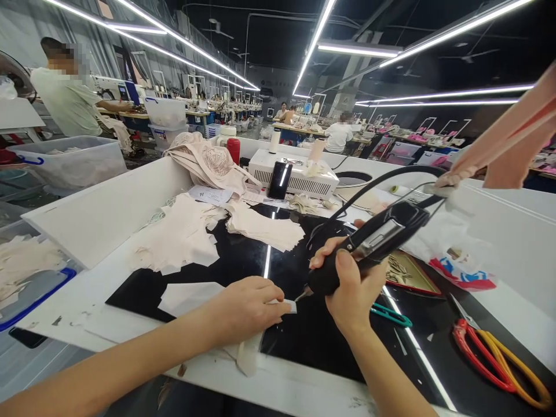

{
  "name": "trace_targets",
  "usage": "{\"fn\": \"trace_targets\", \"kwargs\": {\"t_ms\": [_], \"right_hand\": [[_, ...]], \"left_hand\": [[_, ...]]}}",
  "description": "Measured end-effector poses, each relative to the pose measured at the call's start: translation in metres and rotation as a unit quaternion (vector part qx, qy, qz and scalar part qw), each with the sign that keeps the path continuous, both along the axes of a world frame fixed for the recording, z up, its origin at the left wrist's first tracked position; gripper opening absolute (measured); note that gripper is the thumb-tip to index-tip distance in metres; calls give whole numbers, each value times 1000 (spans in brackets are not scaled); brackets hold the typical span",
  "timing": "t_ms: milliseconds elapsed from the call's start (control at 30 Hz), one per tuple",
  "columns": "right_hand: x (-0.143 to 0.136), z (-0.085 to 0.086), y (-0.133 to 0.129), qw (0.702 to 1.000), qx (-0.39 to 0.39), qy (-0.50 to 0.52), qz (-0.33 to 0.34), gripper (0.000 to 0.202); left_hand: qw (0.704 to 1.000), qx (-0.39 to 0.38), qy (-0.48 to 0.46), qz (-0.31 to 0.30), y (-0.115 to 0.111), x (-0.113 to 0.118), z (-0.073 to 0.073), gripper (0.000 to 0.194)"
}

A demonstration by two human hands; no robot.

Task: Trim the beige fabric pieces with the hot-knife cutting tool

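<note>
My right hand [351,289] is wrapped round a black corded handheld tool [369,246] with a silver lever and a narrow metal tip. That tip points down and left, close to the end of a pale fabric piece [289,306]. Fingers pressed together, my left hand [249,307] pinches this piece over the black glossy board [313,336]. More pale cut fabric [191,295] lies under and behind my left wrist. Stacked pale fabric pieces [178,234] and another pale pile [264,225] rest farther back on the board.
Red-and-orange-handled scissors [499,353], a teal cutter [393,314] and a tray of small pieces [408,272] are at the right. Behind stand a white vented box [295,174], a phone [280,179] and lace bras [208,156]. A cloth strip [499,127] hangs by the tool. Co-workers sit beyond.
</note>
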State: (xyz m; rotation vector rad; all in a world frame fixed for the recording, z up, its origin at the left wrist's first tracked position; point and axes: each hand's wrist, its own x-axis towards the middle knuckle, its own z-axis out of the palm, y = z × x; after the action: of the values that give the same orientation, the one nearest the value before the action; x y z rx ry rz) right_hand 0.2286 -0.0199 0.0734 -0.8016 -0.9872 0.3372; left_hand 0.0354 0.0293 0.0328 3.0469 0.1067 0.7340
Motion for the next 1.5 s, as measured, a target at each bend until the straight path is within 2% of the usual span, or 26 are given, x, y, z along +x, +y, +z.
{"fn": "trace_targets", "kwargs": {"t_ms": [200, 533, 800, 1067, 1500], "right_hand": [[-1, -3, 1, 1000, -2, -9, 7, 43], [0, -3, 2, 1000, 9, -3, 15, 41], [1, -4, 3, 1000, -1, -7, 4, 45], [0, 0, 3, 1000, 6, 1, 2, 43], [-2, -4, 6, 1000, 6, -8, -3, 34]], "left_hand": [[999, 12, 45, 8, 7, 9, -9, 37], [998, 5, 57, 39, 8, -1, -8, 34], [998, 8, 55, 37, 9, 0, -7, 31], [998, -13, 45, 35, 11, -3, -13, 30], [998, -25, 41, 36, 9, -4, -11, 30]]}}
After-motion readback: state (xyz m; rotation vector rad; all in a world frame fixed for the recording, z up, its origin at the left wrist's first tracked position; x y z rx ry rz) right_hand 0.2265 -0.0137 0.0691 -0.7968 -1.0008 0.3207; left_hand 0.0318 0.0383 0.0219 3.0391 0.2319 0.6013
